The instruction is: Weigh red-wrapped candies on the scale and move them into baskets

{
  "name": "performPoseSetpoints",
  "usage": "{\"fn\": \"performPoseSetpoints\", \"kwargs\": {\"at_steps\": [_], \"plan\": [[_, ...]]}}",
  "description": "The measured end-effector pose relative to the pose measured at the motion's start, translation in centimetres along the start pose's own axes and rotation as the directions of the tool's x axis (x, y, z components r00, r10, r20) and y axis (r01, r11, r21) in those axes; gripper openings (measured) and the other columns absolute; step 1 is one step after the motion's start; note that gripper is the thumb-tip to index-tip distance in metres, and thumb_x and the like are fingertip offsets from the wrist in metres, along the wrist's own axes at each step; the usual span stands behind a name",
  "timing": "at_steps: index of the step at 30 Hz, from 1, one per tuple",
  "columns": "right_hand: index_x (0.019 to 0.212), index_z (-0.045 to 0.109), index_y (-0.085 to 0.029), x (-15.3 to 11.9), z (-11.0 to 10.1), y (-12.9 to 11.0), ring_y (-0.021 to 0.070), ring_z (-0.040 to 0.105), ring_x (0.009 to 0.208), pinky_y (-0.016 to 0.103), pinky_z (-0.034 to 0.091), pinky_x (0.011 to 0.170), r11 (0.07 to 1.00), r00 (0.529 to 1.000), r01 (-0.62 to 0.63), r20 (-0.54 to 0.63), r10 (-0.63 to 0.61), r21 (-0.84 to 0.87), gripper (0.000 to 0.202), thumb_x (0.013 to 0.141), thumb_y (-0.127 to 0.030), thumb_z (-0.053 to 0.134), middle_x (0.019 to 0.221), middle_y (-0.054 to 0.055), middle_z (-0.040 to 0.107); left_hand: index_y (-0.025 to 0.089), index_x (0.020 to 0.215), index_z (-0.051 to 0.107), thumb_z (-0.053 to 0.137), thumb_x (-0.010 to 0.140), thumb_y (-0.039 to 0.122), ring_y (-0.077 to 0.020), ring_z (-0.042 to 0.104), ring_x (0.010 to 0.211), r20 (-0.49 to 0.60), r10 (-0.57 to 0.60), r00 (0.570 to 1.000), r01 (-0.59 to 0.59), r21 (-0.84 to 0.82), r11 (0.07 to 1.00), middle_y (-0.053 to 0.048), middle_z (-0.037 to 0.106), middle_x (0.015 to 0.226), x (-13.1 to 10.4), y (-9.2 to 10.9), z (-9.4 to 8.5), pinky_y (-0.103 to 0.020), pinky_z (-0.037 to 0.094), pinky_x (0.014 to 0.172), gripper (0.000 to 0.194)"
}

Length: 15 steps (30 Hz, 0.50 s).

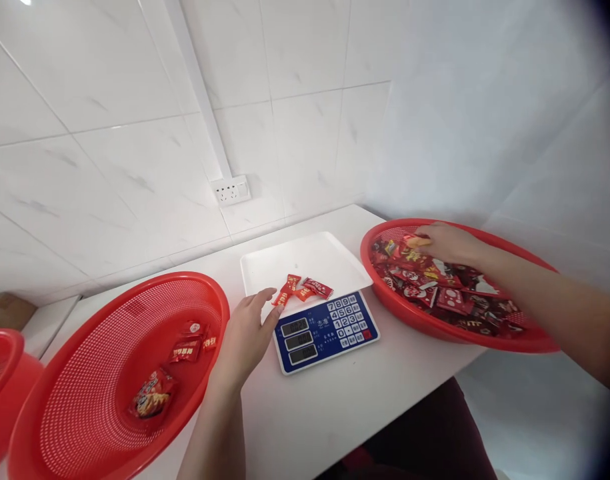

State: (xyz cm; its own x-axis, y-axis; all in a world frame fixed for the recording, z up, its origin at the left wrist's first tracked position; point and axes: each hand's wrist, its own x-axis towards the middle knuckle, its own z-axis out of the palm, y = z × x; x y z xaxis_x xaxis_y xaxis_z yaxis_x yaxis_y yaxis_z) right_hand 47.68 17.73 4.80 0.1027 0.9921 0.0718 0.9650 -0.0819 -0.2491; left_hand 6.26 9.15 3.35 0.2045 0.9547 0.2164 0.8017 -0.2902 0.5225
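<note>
My left hand [245, 337] is at the near left edge of the scale's white tray [295, 253], fingers apart. Its thumb is beside a small red snack packet [286, 291], and I cannot tell whether they touch. More small red packets [319, 287] lie next to it on the tray. The scale's blue panel [327, 330] has number keys and three displays. My right hand [447, 243] reaches into the right red basket [419, 327], among many wrapped snack packets [452, 300]. Its fingers are closed on a small red packet [409, 241], partly hidden by the fingertips.
A large red mesh basket [75, 393] on the left holds several red packets [155, 393]. Another red basket [19, 393] is cut off at the left edge, with a cardboard box [7, 310] behind. A wall socket [231, 191] sits above the white table [295, 427].
</note>
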Motion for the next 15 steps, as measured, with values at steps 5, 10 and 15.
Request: {"fn": "performPoseSetpoints", "kwargs": {"at_steps": [5, 10, 15], "plan": [[0.092, 0.055, -0.020, -1.8, -2.1, -4.5, 0.0230, 0.056, 0.077, 0.032, 0.038, 0.065, 0.993, 0.985, -0.111, -0.132, 0.115, 0.035, 0.022, 0.079, -0.038, 0.052, 0.090, 0.010, 0.065, 0.025, 0.120, 0.055, 0.044, 0.091, 0.036, -0.0239, 0.058, 0.105, -0.013, 0.007, 1.000, -0.007, -0.013, 1.000, -0.006, 0.064, 0.115, -0.2, -0.1, -0.2, -0.036, 0.048, 0.085, 0.034], [0.107, 0.059, -0.027, -4.5, 0.1, -13.2, 0.0218, 0.060, 0.097, 0.032, 0.045, 0.081, 0.921, 0.975, 0.219, -0.103, -0.196, 0.322, 0.027, 0.085, -0.032, 0.044, 0.107, 0.001, 0.066, 0.023, 0.121, 0.054, 0.044, 0.091, 0.033, -0.0236, 0.058, 0.106, 0.001, 0.037, 0.999, -0.037, 0.006, 0.999, -0.006, 0.064, 0.114, -0.2, 0.0, -0.1, -0.036, 0.047, 0.088, 0.033], [0.125, 0.052, -0.029, -5.0, 5.9, -18.5, 0.0219, 0.048, 0.121, 0.040, 0.039, 0.100, 0.790, 0.860, 0.473, -0.010, -0.510, 0.389, 0.041, 0.088, -0.031, 0.035, 0.129, 0.001, 0.055, 0.023, 0.122, 0.053, 0.045, 0.091, 0.033, -0.0238, 0.056, 0.109, 0.015, 0.065, 0.998, -0.065, 0.026, 0.998, -0.006, 0.063, 0.118, -0.4, 0.1, -0.1, -0.037, 0.046, 0.089, 0.033]]}}
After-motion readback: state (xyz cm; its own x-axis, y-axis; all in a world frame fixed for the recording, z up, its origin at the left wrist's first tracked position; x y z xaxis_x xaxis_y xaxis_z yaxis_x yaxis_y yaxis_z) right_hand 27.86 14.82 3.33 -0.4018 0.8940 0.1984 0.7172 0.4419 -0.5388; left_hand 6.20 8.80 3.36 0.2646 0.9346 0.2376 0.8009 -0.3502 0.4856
